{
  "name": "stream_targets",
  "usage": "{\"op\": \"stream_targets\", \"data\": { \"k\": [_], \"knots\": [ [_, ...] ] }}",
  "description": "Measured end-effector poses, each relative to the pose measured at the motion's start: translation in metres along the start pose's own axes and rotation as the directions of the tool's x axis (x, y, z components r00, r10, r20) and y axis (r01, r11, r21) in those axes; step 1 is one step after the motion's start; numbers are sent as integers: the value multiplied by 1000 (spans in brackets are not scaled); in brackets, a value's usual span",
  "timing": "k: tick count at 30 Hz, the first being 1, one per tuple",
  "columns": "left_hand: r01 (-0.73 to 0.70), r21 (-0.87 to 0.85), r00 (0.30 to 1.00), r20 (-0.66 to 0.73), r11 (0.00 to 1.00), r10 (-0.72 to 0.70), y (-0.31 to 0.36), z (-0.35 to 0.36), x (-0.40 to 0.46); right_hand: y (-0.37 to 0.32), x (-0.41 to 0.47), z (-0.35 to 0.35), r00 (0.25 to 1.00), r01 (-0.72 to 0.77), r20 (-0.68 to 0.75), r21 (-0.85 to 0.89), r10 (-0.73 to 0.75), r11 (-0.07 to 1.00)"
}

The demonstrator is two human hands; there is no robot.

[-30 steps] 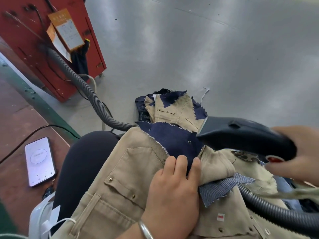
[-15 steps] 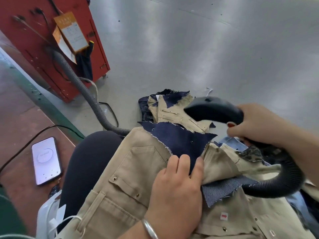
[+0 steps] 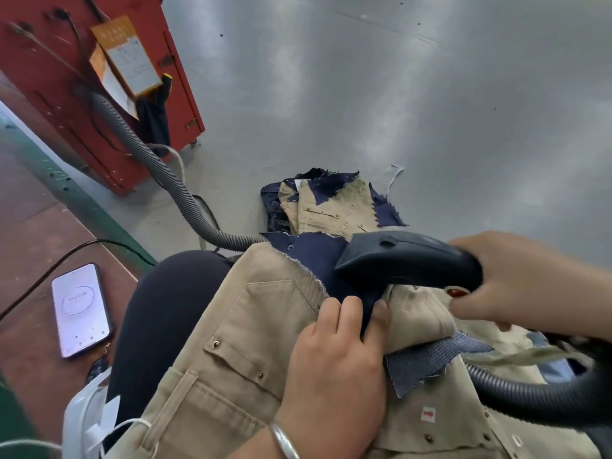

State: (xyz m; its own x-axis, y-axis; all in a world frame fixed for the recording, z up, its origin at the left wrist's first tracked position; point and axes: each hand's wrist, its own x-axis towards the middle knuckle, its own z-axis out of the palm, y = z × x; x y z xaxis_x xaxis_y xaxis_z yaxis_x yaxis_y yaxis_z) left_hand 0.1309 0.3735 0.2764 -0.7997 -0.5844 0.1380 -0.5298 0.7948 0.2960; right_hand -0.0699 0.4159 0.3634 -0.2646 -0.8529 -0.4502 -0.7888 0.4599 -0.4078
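A tan garment (image 3: 238, 346) with riveted pockets lies across my lap. Dark blue denim patches (image 3: 311, 256) with frayed edges show at its top. My left hand (image 3: 334, 366) rests on the garment, its fingers curled over a fold of tan and blue cloth. My right hand (image 3: 516, 279) grips the handle of a black suction nozzle (image 3: 404, 263), whose mouth sits over the blue patch just beyond my left fingertips. A grey ribbed hose (image 3: 530, 399) runs from the nozzle across the lower right.
A second tan and blue garment (image 3: 328, 207) lies on the grey floor (image 3: 397, 94) ahead. The grey hose (image 3: 145, 154) leads to a red cabinet (image 3: 49, 81) at upper left. A lit phone (image 3: 79, 309) lies on the brown table at left.
My right hand brought the nozzle back down and left, onto the blue patch close to my left fingers. My left hand stayed in place on the fold.
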Motion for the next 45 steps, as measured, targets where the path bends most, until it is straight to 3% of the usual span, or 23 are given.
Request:
{"op": "stream_targets", "data": {
  "k": [6,12,19,23,27,32,40,45],
  "knots": [
    [7,11,1000,2,1000,-7,-2,0,1,-17,45,-3,998,59,11,56,-60,997],
    [-2,8,999,39,1000,2,0,0,0,-36,88,-16,994,22,-109,51,-17,998],
    [-19,-19,1000,-12,1000,19,-3,4,-2,-19,44,-55,971,92,-223,20,-85,996],
    [-23,-31,997,-69,999,21,-1,7,0,-22,13,-51,996,22,-77,-174,-36,985],
    [-38,1,997,-74,999,38,-2,8,0,-31,21,-33,999,46,-1,-307,-48,951],
    [-30,18,998,-45,999,31,-5,8,0,-52,49,-24,997,59,58,-252,-45,966],
    [-30,-14,999,-40,999,29,-4,9,-5,-83,101,-31,993,15,-109,-265,-46,964],
    [-28,-62,997,-71,998,23,-8,9,-6,-69,64,-59,975,71,-200,-151,-101,986]
  ]
}}
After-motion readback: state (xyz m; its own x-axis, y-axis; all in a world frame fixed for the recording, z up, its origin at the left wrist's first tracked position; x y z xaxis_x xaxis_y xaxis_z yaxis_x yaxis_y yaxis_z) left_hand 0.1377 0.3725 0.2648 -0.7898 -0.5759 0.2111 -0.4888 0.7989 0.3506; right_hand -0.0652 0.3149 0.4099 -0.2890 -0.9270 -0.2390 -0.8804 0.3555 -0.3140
